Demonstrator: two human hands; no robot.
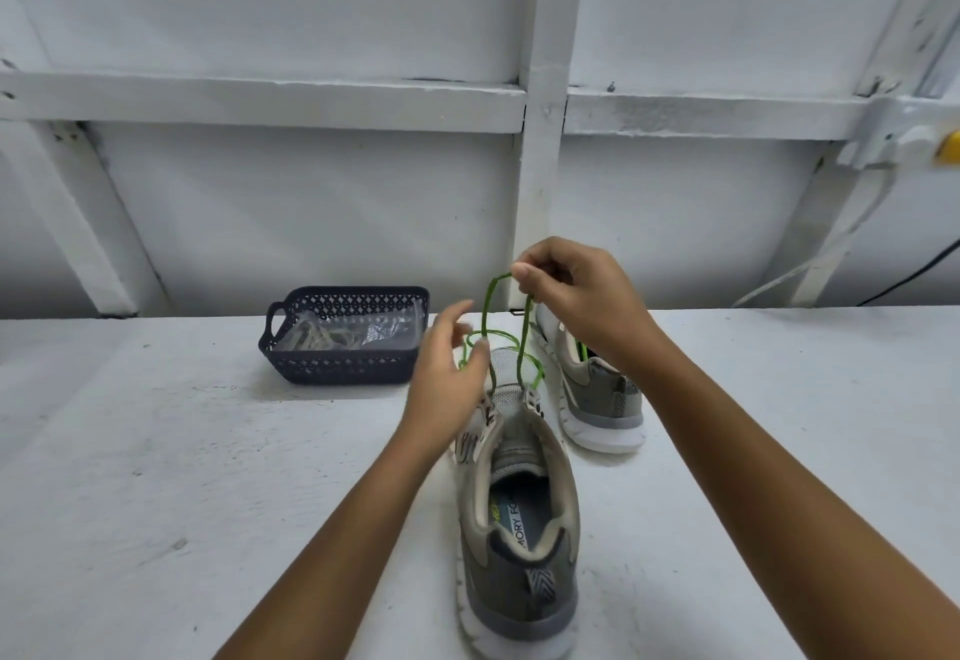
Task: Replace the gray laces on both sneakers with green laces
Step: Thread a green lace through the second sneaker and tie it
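A grey and beige sneaker [519,519] stands on the white table, heel toward me. A green lace [488,316] rises from its top eyelets as a tall loop. My right hand [571,295] pinches the top of that loop above the shoe. My left hand [449,373] is at the shoe's left eyelets, its fingers curled at a lower strand of the green lace; how firmly it holds is hard to tell. A second sneaker [597,394] stands behind to the right, partly hidden by my right arm, with a bit of green lace showing.
A dark plastic basket [301,363] at the back left of the table [156,477] holds pale laces and clear wrapping. A white wall with beams stands close behind. A white cable [810,259] and a socket are at the far right.
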